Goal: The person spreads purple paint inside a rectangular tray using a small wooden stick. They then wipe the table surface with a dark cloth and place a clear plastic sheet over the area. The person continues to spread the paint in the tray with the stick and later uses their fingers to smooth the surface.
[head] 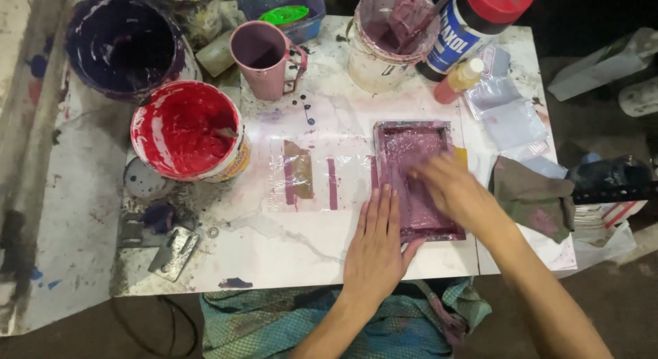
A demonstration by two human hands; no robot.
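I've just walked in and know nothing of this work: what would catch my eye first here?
Probably the bucket of bright red paint at the table's left. Next, the purple-stained framed screen at centre, with the left hand flat on its near edge and the right hand, blurred, on its mesh.

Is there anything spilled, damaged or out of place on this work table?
Yes. Dark paint drops are spattered on the white table beside the pink cup. The red paint bucket has red smeared over its rim. The left hand steadies the purple-stained frame; the right hand is blurred.
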